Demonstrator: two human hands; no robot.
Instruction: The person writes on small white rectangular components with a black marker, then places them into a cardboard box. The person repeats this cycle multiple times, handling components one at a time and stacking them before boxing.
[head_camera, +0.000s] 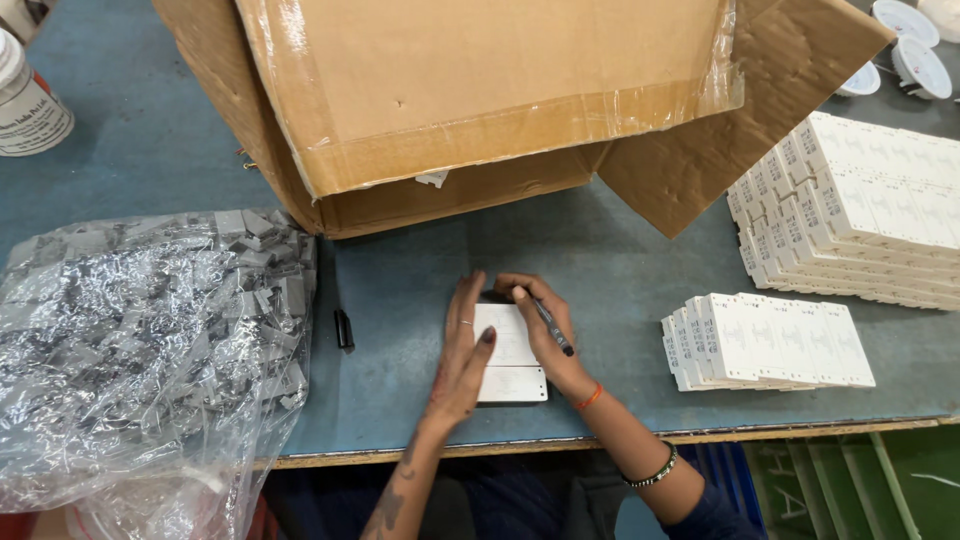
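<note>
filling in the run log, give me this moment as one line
left hand flat on white plates | right hand holds pen on them | pen cap left | plate stack right

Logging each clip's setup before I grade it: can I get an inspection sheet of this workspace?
Surface: blue-grey table, wood-edged front.
Job's things: flat white rectangular units under both hands; dark pen.
Clutter: clear plastic bag of small grey parts; open cardboard box; stacks of white units and; small black cap; white container; round white fittings.
Grippers: left hand flat on the units, fingers extended; right hand holds the pen over them.
Cables: nothing seen.
Surroundings: green frame below the table edge.
</note>
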